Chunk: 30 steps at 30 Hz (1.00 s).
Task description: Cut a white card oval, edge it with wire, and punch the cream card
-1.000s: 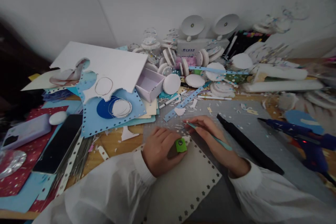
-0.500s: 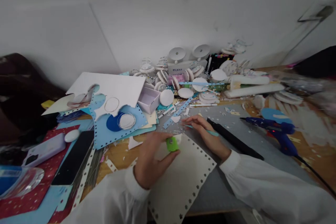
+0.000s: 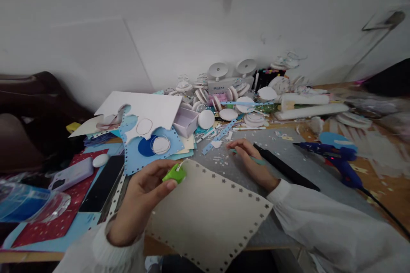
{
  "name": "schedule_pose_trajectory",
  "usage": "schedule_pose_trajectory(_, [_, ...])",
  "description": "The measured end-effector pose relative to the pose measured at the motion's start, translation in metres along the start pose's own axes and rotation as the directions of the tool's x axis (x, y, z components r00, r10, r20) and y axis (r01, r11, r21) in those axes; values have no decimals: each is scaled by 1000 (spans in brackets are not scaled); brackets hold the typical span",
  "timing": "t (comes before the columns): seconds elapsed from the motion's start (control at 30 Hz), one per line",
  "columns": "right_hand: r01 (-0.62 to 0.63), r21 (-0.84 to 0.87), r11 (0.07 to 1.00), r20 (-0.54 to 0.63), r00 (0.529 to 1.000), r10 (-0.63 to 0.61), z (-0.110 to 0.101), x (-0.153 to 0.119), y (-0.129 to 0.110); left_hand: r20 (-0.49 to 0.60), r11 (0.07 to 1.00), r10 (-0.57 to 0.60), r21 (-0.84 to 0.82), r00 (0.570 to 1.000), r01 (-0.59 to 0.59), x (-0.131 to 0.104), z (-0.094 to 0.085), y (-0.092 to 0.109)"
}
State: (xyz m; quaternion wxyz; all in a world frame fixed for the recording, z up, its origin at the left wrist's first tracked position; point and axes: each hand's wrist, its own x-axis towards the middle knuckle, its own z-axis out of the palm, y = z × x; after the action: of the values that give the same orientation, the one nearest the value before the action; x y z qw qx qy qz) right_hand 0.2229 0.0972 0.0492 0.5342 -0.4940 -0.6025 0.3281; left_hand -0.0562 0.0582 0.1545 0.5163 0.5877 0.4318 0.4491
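My left hand pinches a small green craft punch between thumb and fingers. The punch sits at the upper left corner of a cream paper sheet, which has small star- or flower-shaped holes along its edges. The sheet's lower end reaches past the table's front edge. Beyond the sheet's upper right side, my right hand rests on the grey mat. Its fingers close around a slim teal tool, whose kind I cannot make out. Tiny white paper bits lie left of that hand.
A black bar-shaped object and a blue glue gun lie on the right. Cut blue card, a dark phone and a plastic bottle are on the left. White discs and scraps crowd the back by the wall.
My left hand has moved left with the green punch, and the sheet has turned and shifted, its corner now further left. The right hand has barely moved. The view has shifted slightly.
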Motion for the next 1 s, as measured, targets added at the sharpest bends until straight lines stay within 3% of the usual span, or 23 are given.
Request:
schedule_pose_trajectory(0.13, [99,-199,975,4,995,-100,-9,4,13,66,985,-147,-77,987,152,6,10,-3])
schedule_pose_trajectory(0.33, [194,-339,921,39,981,-193,-22,11,22,121,944,-326,-8,938,329,18,33,-13])
schedule_pose_trajectory(0.47, [274,-339,900,87,962,-260,-22,1,-14,123,921,-388,21,914,388,22,45,-23])
schedule_pose_trajectory(0.53, [321,-295,900,195,942,-272,-15,-9,-38,138,927,-376,65,916,370,24,50,-28])
schedule_pose_trajectory(0.63, [358,-192,914,411,875,-256,2,-24,-62,199,947,-316,117,927,298,28,57,-36])
schedule_pose_trajectory(0.7, [359,-136,923,437,858,-269,13,-30,-66,266,960,-279,103,923,261,28,59,-40])
schedule_pose_trajectory(0.77, [284,-113,952,373,900,-224,20,-33,-64,315,965,-259,54,913,256,24,59,-43])
schedule_pose_trajectory(0.87, [61,-31,998,204,977,-53,21,-33,-59,315,963,-266,39,911,268,16,54,-45])
schedule_pose_trajectory(1.0, [-98,137,986,6,995,98,6,-28,-50,261,966,-249,139,933,219,7,47,-47])
